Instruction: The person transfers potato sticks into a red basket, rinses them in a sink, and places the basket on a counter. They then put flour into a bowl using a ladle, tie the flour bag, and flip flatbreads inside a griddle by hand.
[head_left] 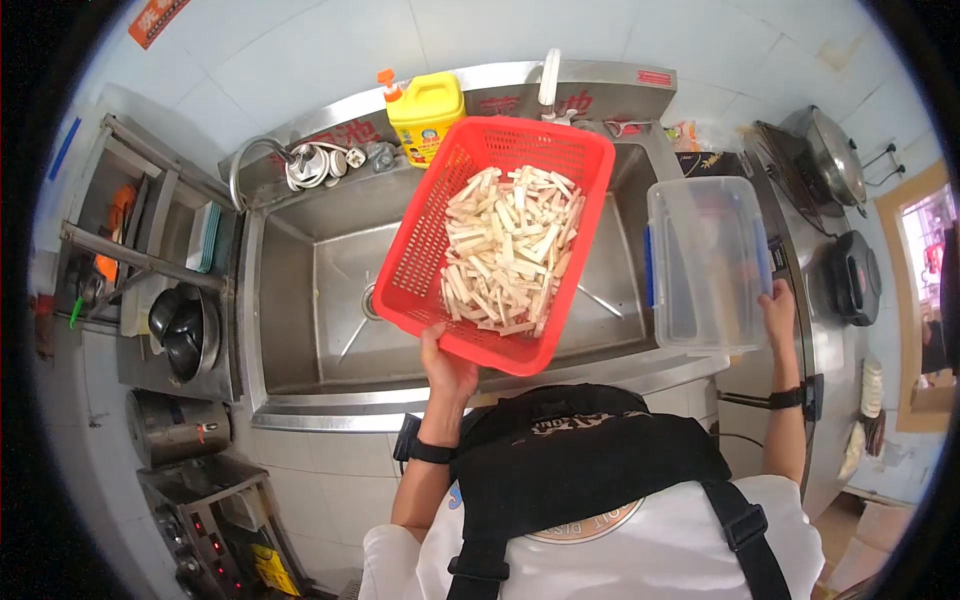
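My left hand [450,374] is closed on the near rim of a red perforated plastic basket [412,258], thumb over the edge. The basket is tilted over the sink and holds a heap of pale cut vegetable strips [508,245]. To the right, my right hand [778,310] grips the right side of a clear plastic storage box [704,268] with blue side clips. No contents show inside the box, which overlaps the sink's right rim in this view. Most of the fingers of both hands are hidden behind what they hold.
Beneath the basket lies a steel sink [325,250]. A yellow pump jug [428,112] and a curved faucet [238,170] stand along its back edge. At left is a metal rack [150,255] with black bowls [182,330]; a steel pan [832,155] sits at right.
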